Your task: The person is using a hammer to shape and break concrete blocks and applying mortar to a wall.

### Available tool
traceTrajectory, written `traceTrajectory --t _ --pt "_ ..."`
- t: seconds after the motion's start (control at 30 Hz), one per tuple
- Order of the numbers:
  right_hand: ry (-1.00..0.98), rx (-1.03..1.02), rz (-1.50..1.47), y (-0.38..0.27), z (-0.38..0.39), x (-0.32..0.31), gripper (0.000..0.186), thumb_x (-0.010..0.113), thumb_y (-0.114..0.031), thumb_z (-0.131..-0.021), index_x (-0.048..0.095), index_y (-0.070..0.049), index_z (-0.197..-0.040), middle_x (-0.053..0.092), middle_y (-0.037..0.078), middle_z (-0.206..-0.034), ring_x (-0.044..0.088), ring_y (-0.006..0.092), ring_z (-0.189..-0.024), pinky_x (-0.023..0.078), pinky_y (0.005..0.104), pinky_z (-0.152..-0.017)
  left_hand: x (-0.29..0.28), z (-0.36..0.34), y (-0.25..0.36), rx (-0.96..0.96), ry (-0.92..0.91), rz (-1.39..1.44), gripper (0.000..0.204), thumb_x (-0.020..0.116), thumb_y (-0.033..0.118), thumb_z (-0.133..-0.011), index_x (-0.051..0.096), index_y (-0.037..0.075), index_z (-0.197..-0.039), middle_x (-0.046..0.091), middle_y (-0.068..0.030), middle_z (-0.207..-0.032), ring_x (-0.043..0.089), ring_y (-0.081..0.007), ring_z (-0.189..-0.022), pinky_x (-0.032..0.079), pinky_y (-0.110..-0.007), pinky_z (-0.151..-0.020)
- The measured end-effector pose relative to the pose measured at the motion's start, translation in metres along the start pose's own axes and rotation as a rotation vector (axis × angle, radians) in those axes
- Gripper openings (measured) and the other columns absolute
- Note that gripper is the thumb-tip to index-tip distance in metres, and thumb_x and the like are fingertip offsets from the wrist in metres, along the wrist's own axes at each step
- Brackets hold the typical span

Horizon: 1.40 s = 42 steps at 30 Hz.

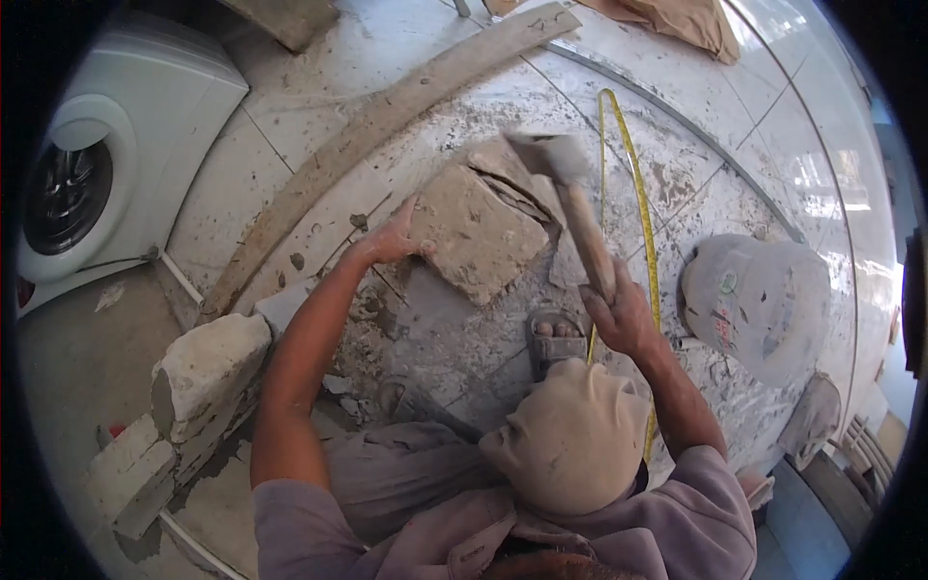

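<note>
A rough tan stone block (483, 237) stands on the dusty floor in front of me. My left hand (391, 237) grips its left edge, with the thumb on the near side. My right hand (623, 314) is wrapped round the wooden handle of a hammer (585, 227). Its metal head, smeared by motion, is raised near the block's far right corner; whether it touches the stone I cannot tell. Broken slabs (512, 174) lie against the block's far side. Close to its near right side is my sandalled foot (558, 338).
A yellow measuring tape (643, 217) lies looped on the right. Beyond it stands a whitish plastic bucket (759, 304). A long wooden plank (377, 121) and a metal strip (696, 135) cross the tiles. At left are a washing machine (159, 116) and a low broken wall (208, 367).
</note>
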State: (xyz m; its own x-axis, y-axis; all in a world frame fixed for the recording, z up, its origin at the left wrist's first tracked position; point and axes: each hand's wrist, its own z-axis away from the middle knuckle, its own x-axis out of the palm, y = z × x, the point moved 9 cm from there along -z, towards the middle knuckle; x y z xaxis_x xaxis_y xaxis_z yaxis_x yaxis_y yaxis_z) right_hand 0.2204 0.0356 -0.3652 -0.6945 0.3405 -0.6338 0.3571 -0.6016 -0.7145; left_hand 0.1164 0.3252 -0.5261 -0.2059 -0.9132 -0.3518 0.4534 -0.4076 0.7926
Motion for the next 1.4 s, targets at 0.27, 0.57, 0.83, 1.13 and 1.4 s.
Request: traceTrajectory --t 0.27,0.57,0.83,1.13,1.4 --pt "-0.089 0.067 0.054 0.053 0.021 0.033 0.050 0.059 -0.016 -0.079 0.038 -0.001 -0.122 0.058 0.028 -0.087 0.057 0.0454 -0.084 0.045 0.0480 -0.072 0.000 -0.003 0.011 -0.007 0.008 0.044 0.115 0.078 0.044 -0.062 0.007 -0.004 -0.139 0.024 -0.0245 -0.141 0.025 -0.0312 -0.131 0.021 -0.036 -0.107" --pt "0.132 -0.275 -0.041 0.012 0.041 0.001 0.051 0.060 -0.018 -0.080 0.039 0.001 -0.122 0.056 0.026 -0.100 0.056 0.0447 -0.086 0.046 0.0453 -0.075 -0.005 -0.001 0.002 -0.005 0.032 -0.023 0.111 0.076 0.041 -0.065 0.006 -0.005 -0.139 0.026 -0.0234 -0.140 0.026 -0.0299 -0.130 0.021 -0.035 -0.107" --pt "-0.260 0.170 0.028 0.027 0.033 0.026 0.047 0.060 -0.017 -0.080 0.041 0.001 -0.119 0.057 0.025 -0.098 0.056 0.0436 -0.091 0.045 0.0455 -0.077 0.000 0.003 -0.006 -0.025 0.026 0.036 0.108 0.076 0.042 -0.064 0.013 -0.005 -0.138 0.030 -0.0236 -0.137 0.030 -0.0297 -0.127 0.024 -0.035 -0.105" --pt "-0.270 0.263 0.150 0.109 0.031 0.052 0.046 0.057 -0.022 -0.083 0.041 -0.002 -0.121 0.058 0.025 -0.098 0.055 0.0440 -0.095 0.046 0.0431 -0.081 0.007 -0.004 0.012 -0.012 -0.016 0.091 0.106 0.076 0.040 -0.065 0.014 -0.004 -0.138 0.034 -0.0226 -0.135 0.034 -0.0299 -0.124 0.026 -0.035 -0.104" --pt "0.076 -0.032 -0.154 0.014 0.045 -0.020 0.050 0.061 -0.017 -0.079 0.042 -0.001 -0.122 0.058 0.023 -0.097 0.057 0.0411 -0.091 0.046 0.0426 -0.077 -0.002 0.001 0.004 -0.025 -0.022 0.029 0.108 0.074 0.043 -0.066 0.010 -0.006 -0.138 0.029 -0.0239 -0.138 0.032 -0.0311 -0.126 0.025 -0.034 -0.105"
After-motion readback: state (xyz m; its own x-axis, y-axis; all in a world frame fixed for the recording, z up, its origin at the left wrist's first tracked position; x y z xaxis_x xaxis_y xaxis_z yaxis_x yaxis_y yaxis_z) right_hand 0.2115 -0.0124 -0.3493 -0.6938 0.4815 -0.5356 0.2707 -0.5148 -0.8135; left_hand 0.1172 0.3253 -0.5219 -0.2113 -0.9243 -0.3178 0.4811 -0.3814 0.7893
